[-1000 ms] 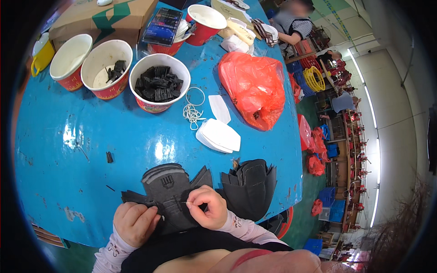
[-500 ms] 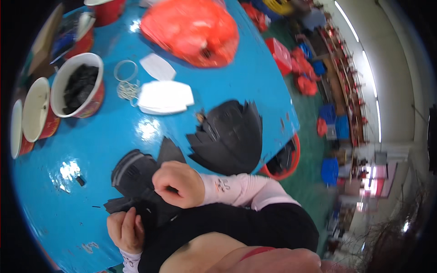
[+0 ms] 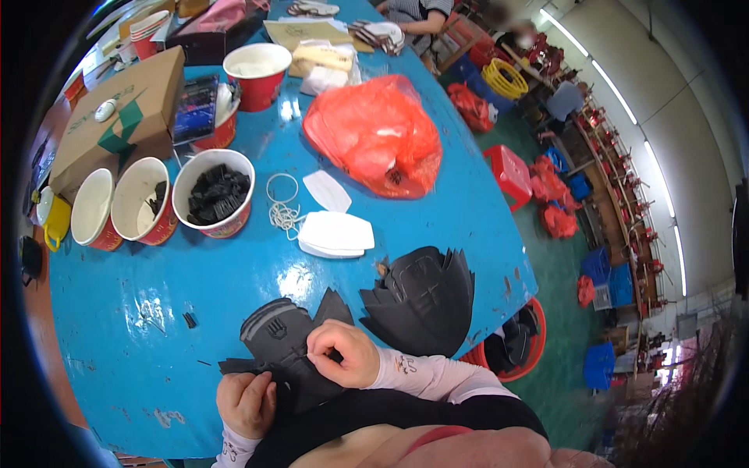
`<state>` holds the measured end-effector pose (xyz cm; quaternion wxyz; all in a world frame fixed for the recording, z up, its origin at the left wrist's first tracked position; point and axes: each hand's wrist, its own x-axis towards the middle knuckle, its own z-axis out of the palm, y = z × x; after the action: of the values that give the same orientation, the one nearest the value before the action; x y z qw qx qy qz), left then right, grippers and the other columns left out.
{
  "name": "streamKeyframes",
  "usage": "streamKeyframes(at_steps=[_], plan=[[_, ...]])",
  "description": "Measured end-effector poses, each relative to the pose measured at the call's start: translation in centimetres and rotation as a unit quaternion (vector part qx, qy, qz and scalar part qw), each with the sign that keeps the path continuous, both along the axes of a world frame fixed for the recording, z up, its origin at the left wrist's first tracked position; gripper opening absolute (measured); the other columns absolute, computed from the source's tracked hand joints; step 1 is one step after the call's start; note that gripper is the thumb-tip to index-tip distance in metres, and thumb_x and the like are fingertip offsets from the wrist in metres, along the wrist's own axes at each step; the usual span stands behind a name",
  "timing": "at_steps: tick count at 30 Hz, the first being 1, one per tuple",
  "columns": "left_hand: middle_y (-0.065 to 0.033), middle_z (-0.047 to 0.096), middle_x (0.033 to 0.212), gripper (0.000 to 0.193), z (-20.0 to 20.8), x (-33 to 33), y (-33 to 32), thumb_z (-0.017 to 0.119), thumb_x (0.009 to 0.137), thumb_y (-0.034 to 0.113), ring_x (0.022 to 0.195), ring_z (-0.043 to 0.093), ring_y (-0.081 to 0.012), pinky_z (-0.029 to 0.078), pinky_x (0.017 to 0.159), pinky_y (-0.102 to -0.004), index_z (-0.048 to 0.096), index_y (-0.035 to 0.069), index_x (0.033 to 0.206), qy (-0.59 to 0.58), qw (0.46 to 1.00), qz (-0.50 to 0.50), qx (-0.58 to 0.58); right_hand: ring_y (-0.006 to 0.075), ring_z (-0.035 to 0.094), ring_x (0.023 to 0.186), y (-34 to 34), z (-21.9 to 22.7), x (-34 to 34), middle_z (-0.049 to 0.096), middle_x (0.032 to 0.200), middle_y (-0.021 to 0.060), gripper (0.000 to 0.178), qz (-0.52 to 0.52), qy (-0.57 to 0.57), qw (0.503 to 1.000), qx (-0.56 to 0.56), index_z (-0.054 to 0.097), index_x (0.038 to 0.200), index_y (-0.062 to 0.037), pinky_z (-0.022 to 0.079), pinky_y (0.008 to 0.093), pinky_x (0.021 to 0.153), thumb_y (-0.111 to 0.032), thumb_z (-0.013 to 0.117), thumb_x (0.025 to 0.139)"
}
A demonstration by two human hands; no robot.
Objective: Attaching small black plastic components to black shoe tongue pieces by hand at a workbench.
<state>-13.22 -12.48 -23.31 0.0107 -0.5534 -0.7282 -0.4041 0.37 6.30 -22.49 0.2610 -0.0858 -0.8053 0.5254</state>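
Noted black layered pieces [image 3: 290, 349] between and ahead of left hand [image 3: 246, 402] and right hand [image 3: 353, 360], both curled (cannot tell if gripping).

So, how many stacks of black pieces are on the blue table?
2: the near stack, partly covered by the left hand and right hand, and the fanned stack to its right. I see no others.

Your left hand [image 3: 246, 402] curls at near left; your right hand [image 3: 353, 360], slightly farther, curves into a ring, its forearm [image 3: 438, 379] to the right.
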Motion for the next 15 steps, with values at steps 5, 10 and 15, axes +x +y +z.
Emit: streamKeyframes(at_steps=[5,10,15], plan=[[-0.0087,0.057,0.079,0.025,0.3,-0.5,0.7,0.073,0.068,0.003,0.067,0.055,-0.0275,0.043,0.059,-0.038,0.066,0.004,0.091,-0.005,1.0,0.006,0.011,0.023,0.057,0.069,0.8,0.1,-0.9,0.059,0.085,0.0093,0.02,0.008,0.037,0.999,0.028,0.052,0.088,-0.0042,0.046,0.0305,0.057,0.007,0.063,0.076],[-0.0086,0.056,0.079,0.024,0.8,-0.4,0.7,0.073,0.068,0.004,0.067,0.055,-0.0274,0.044,0.059,-0.0379,0.066,0.004,0.091,0.027,0.999,0.029,0.019,0.0243,0.058,0.071,0.9,0.6,-0.9,0.06,0.086,0.0099,0.021,0.024,0.019,0.999,0.032,0.051,0.09,-0.004,0.046,0.0316,0.062,0.007,0.063,0.076],[-0.01,0.058,0.076,0.023,0.6,0.2,0.7,0.071,0.069,-0.003,0.068,0.056,-0.0288,0.044,0.059,-0.0376,0.067,0.003,0.091,-0.001,0.999,0.015,0.038,0.0271,0.06,0.075,0.3,-0.3,-0.5,0.06,0.086,0.0109,0.02,-0.002,0.007,0.999,0.053,0.052,0.093,-0.0038,0.047,0.0347,0.065,0.004,0.064,0.078]])
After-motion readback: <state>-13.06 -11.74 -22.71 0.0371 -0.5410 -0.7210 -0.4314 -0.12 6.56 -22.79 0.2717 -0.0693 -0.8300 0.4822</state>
